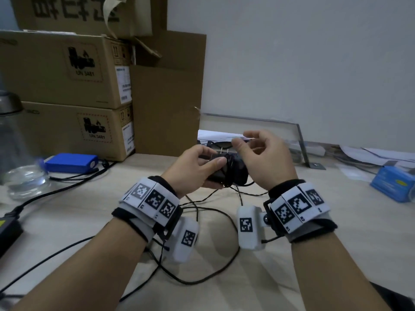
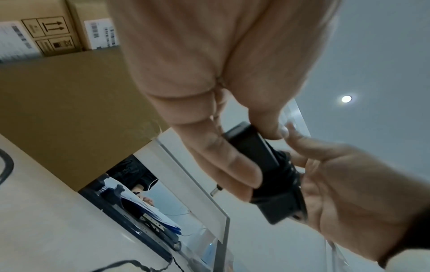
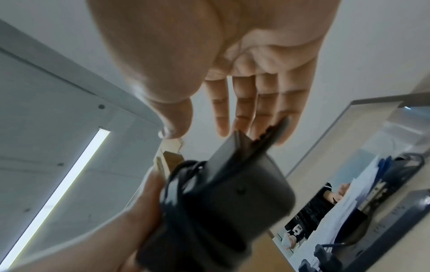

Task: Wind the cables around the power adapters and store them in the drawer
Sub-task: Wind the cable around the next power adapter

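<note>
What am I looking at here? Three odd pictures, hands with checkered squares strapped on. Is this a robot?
No robot: a person with cameras on the head and on each wrist. The big picture looks down from the head; the other two look along each hand from the wrist. The checkered squares are printed markers on wristbands. The left hand grips a black power adapter with some cable already wound round it. The right hand pinches the cable above it. More loose cable lies on the pale table, near cardboard boxes and a blue battery pack.

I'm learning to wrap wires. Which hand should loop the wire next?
Probably the right hand: it looks free above the adapter, while the left hand grips it steady, cable hanging below.
</note>
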